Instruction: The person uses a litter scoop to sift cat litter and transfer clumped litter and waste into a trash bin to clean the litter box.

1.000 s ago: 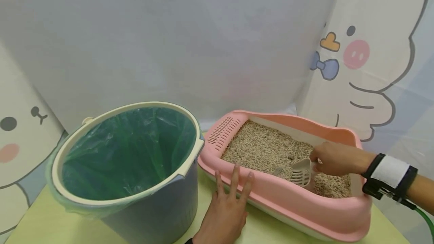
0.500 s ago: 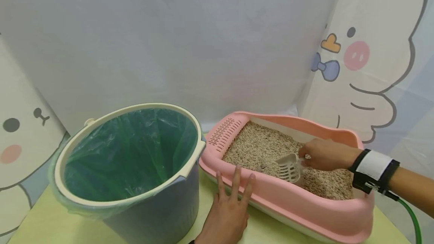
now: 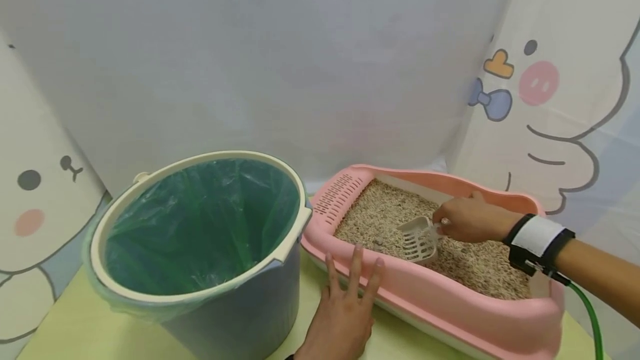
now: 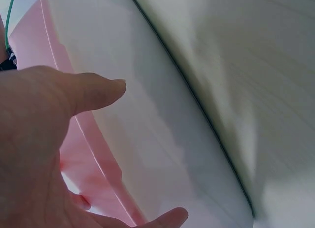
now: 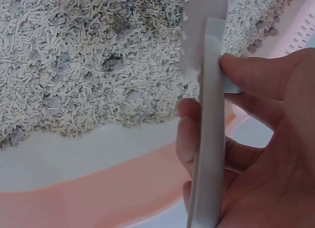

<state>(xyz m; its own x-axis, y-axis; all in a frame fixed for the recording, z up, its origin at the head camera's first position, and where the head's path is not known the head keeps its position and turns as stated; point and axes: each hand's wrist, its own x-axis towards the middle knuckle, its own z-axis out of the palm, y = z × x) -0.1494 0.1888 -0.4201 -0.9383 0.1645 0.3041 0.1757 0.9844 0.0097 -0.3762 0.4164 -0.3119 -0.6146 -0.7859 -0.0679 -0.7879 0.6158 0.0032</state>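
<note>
In the head view my right hand (image 3: pixel 472 219) grips the handle of a pale slotted litter scoop (image 3: pixel 419 240) inside the pink litter box (image 3: pixel 440 285). The right wrist view shows my thumb and curled fingers around the scoop's handle (image 5: pixel 211 134). Pellet litter (image 5: pixel 98 65) with a few darker clumps lies below it. The scoop's blade is tilted, its lower edge close to the litter near the front wall. My left hand (image 3: pixel 341 315) rests its straight, spread fingers against the box's front side; in the left wrist view its thumb (image 4: pixel 96 91) lies over the white lower wall.
A grey-blue bucket (image 3: pixel 240 315) lined with a green plastic bag (image 3: pixel 200 226) stands left of the litter box on a yellow-green table (image 3: pixel 100 332). Behind hangs a pale curtain (image 3: pixel 300 60) with cartoon animals. A green cable (image 3: pixel 590 310) trails from my right wrist.
My right hand has moved the scoop leftward through the litter box, along the front wall. The left hand stays against the front side; the whole view has shifted slightly.
</note>
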